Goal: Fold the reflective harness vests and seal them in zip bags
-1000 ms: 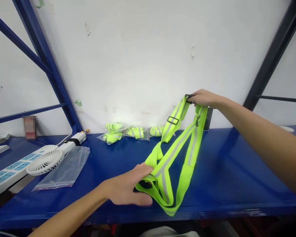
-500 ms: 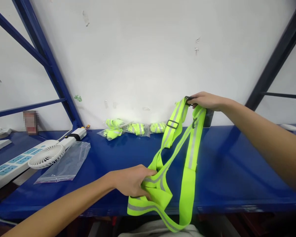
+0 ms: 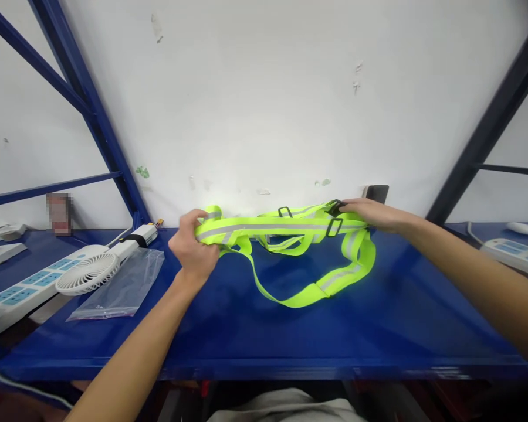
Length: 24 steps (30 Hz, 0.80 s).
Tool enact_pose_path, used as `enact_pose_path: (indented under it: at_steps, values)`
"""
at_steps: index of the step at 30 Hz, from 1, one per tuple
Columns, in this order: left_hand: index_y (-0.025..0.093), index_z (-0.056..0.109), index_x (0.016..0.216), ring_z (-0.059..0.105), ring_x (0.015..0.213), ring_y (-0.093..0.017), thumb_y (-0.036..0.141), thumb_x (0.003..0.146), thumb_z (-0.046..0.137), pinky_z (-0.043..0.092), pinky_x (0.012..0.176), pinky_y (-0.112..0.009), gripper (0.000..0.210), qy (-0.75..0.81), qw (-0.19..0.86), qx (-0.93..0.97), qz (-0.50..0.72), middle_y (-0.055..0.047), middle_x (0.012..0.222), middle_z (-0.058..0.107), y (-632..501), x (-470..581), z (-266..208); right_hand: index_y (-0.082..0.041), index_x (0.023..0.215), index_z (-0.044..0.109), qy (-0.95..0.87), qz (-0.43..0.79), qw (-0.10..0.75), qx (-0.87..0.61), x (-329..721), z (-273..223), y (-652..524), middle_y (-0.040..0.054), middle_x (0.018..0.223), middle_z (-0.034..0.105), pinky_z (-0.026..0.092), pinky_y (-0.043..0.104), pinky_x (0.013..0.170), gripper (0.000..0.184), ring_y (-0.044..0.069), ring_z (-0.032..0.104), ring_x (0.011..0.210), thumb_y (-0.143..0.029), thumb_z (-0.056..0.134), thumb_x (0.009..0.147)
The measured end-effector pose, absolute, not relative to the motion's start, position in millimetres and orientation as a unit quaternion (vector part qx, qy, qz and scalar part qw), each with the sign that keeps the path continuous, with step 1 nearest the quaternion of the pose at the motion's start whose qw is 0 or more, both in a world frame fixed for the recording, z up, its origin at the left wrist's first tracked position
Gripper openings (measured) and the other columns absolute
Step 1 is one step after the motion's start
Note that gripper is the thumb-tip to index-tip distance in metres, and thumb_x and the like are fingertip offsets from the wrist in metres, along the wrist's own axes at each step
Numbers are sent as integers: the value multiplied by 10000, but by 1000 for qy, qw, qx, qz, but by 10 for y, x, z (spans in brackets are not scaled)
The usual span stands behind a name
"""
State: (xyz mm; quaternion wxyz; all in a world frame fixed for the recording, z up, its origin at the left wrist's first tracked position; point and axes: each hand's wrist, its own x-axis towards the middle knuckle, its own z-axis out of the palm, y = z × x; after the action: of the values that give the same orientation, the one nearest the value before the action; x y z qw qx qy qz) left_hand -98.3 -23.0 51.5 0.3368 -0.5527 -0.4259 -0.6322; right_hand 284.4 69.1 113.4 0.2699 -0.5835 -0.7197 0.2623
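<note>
A neon-yellow reflective harness (image 3: 277,226) with grey stripes and black buckles stretches sideways between my two hands, above the blue table (image 3: 290,340). My left hand (image 3: 196,243) is closed round its gathered left end. At the other end, my right hand (image 3: 372,212) pinches the straps by a black buckle. One loose strap loops down in front, and more straps bunch behind the taut one. The small bagged yellow bundles at the wall are hidden behind the harness.
On the left, a white handheld fan (image 3: 88,273) lies by a power strip (image 3: 30,287) and a clear zip bag (image 3: 118,287). A dark flat object (image 3: 377,193) leans on the wall behind my right hand. Another power strip (image 3: 517,255) lies at right.
My left hand has moved up, away from me and to the left, pulling the harness from a hanging slant into a level stretch. My right hand has dropped slightly, still gripping its end.
</note>
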Motion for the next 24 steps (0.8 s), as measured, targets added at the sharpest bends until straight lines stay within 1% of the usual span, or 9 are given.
enact_pose_path:
  at_steps: [4, 6, 8, 11, 13, 16, 19, 21, 24]
  values:
    - [191, 621, 903, 623, 595, -162, 176, 841, 574, 453, 576, -267, 79, -348, 387, -767, -375, -17, 699, 673, -434, -1117, 210, -244, 1074, 757, -660, 330, 344, -581, 2933, 1038, 618, 65, 1213, 729, 581, 317, 835, 276, 291, 678, 1099, -339, 600, 867]
    - [193, 616, 838, 617, 572, -161, 72, 836, 480, 450, 559, -274, 182, -331, 341, -842, -255, -12, 665, 660, -659, -1135, 67, -229, 1097, 747, -648, 322, 349, -595, 2974, 964, 557, 82, 1074, 755, 573, 316, 747, 305, 288, 694, 988, -359, 634, 846]
    - [183, 632, 837, 659, 639, -184, 149, 849, 531, 498, 599, -294, 107, -353, 256, -875, -210, -38, 715, 685, -886, -1147, 30, -215, 1158, 727, -652, 319, 340, -597, 2983, 885, 469, 87, 1037, 751, 559, 310, 727, 371, 281, 691, 957, -383, 658, 834]
    - [177, 684, 953, 707, 1004, -264, 381, 840, 644, 573, 866, -370, 237, -375, 71, -909, -167, -117, 1065, 731, -1142, -1186, 169, -204, 1173, 720, -674, 303, 326, -590, 2936, 811, 321, 89, 1040, 742, 543, 310, 773, 398, 284, 683, 987, -431, 642, 856]
    - [201, 701, 988, 597, 1283, -251, 329, 946, 523, 524, 1024, -353, 223, -381, -39, -914, -138, -102, 1393, 611, -1227, -1220, 312, -203, 1162, 725, -690, 285, 315, -587, 2887, 808, 239, 90, 1018, 743, 536, 323, 793, 404, 295, 683, 986, -467, 612, 877]
    - [224, 691, 1009, 416, 1463, -202, 164, 998, 372, 461, 1105, -303, 324, -393, -144, -903, -91, -31, 1583, 428, -1229, -1245, 483, -221, 1194, 722, -709, 267, 301, -579, 2816, 857, 145, 88, 1039, 748, 540, 349, 829, 434, 316, 687, 1012, -498, 588, 888]
    - [249, 641, 1179, 360, 1497, -206, 61, 947, 387, 429, 1137, -322, 392, -365, -182, -912, -48, -44, 1606, 387, -1138, -1196, 583, -256, 1264, 702, -720, 263, 301, -568, 2752, 923, 56, 81, 1119, 749, 554, 380, 884, 476, 342, 683, 1077, -502, 607, 867]
    - [264, 644, 1165, 417, 1463, -221, 41, 933, 390, 448, 1111, -330, 410, -349, -175, -920, -30, -53, 1561, 440, -1063, -1119, 625, -270, 1299, 687, -724, 261, 305, -561, 2713, 960, -4, 77, 1183, 738, 556, 409, 932, 504, 358, 676, 1114, -492, 619, 851]
    - [270, 630, 1138, 563, 1320, -285, 175, 920, 562, 514, 984, -350, 247, -361, -139, -922, 2, -80, 1495, 489, -958, -975, 637, -273, 1304, 690, -740, 251, 295, -549, 2670, 996, -71, 69, 1229, 727, 529, 459, 1014, 509, 377, 659, 1160, -493, 605, 853]
